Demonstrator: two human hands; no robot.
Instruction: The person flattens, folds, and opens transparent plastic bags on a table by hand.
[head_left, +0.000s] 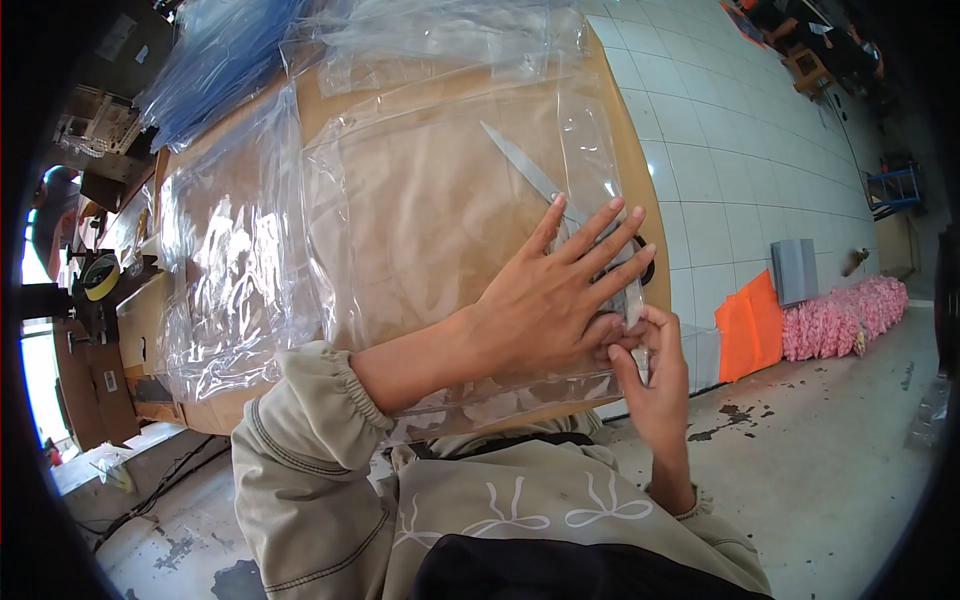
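A clear plastic bag [400,220] lies flat on the brown tabletop. My left hand [560,270] rests palm down near its right edge, fingers spread. Scissors [522,162] extend from beneath that hand, their pointed blade toward the far side and part of a black handle showing at the right. Whether the blade is above or under the plastic I cannot tell. Beside the left thumb, my right hand [655,375] has its thumb and fingers closed on the bag's edge near the right side of the table.
More clear plastic bags [235,240] lie on the left, with a bluish stack of plastic [215,70] at the far left. An orange sheet [748,328], a grey block [793,271] and a pink bundle [845,318] are on the floor at right. Tape [101,277] sits at left.
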